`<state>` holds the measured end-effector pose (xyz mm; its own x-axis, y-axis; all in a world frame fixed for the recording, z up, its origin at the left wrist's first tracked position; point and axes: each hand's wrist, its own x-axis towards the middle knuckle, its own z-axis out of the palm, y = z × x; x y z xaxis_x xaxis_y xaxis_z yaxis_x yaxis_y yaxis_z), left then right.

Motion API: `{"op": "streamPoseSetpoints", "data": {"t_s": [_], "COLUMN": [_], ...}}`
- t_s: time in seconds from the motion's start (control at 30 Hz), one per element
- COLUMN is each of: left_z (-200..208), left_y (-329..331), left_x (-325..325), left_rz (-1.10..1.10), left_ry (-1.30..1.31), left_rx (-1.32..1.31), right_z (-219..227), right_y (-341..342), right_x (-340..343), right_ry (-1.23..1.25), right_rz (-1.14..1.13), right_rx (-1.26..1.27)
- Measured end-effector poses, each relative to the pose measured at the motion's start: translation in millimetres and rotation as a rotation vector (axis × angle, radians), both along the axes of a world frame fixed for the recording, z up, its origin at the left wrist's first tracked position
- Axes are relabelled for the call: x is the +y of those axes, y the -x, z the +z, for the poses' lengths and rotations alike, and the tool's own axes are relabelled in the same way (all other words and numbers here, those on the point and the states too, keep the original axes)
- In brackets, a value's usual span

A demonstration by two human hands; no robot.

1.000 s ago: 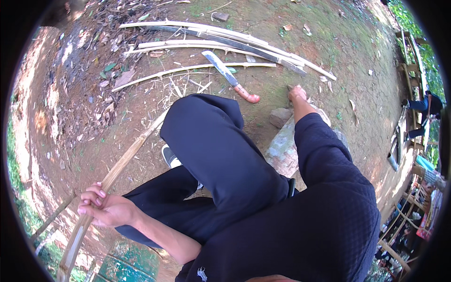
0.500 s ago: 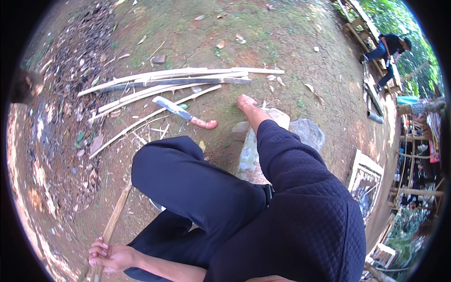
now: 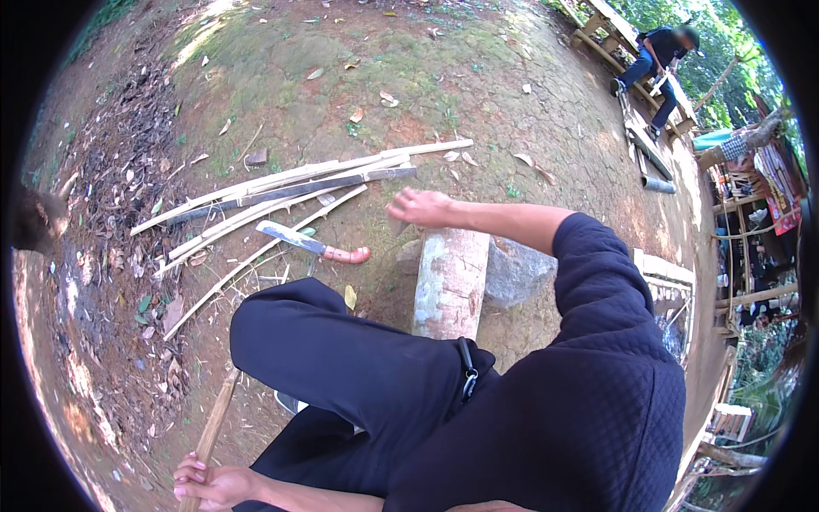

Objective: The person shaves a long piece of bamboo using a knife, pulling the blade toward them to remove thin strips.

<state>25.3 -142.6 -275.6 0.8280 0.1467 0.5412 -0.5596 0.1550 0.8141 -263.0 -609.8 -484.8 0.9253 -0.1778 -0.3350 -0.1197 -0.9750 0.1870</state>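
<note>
At the lower left my left hand [image 3: 213, 485] is closed around a brown wooden stick [image 3: 219, 414], which slants up past my bent knee. My right arm stretches out to the far end of a pale, blotchy log [image 3: 450, 286]. My right hand [image 3: 420, 207] hovers at that end, its fingers stretched to the left, with nothing visible in them. A knife [image 3: 311, 243] with a broad blade and a curved reddish handle lies on the ground, left of the log. Beyond it rest several pale split strips [image 3: 290, 177] and a dark strip [image 3: 294, 189].
A grey rock [image 3: 519, 271] stands against the log's right side. Dry leaves and litter [image 3: 111, 183] cover the ground at far left. At the upper right another person [image 3: 659, 64] sits on a bench [image 3: 597, 47], near a dark pipe [image 3: 657, 183]. A wooden frame [image 3: 665, 273] lies at right.
The view has shifted, so the log now shows more fully. My right hand has moved left and lower in the picture, its fingers now stretched out. My left hand still grips the stick.
</note>
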Motion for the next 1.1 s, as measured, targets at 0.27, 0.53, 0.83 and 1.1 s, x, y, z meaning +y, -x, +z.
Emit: {"op": "streamPoseSetpoints", "data": {"t_s": [0.27, 0.53, 0.83, 1.1], "left_z": [0, 4, -2, 1], "left_y": [2, 6, 1, 5], "left_x": [-2, -8, 8, 4], "left_rz": [0.033, 0.041, 0.041, 0.036], "left_ry": [-0.008, -0.097, -0.060, -0.034], "left_rx": [0.022, 0.010, 0.014, 0.038], "right_z": [113, 19, -38, -107], "right_y": [215, 30, -139, -134], "right_x": [-162, -100, 62, 104], "right_ry": [0.523, 0.617, -0.248, -0.416], "right_rz": [-1.185, -0.887, -0.591, -0.807], "right_rx": [-0.089, 0.207, -0.180, -0.293]}}
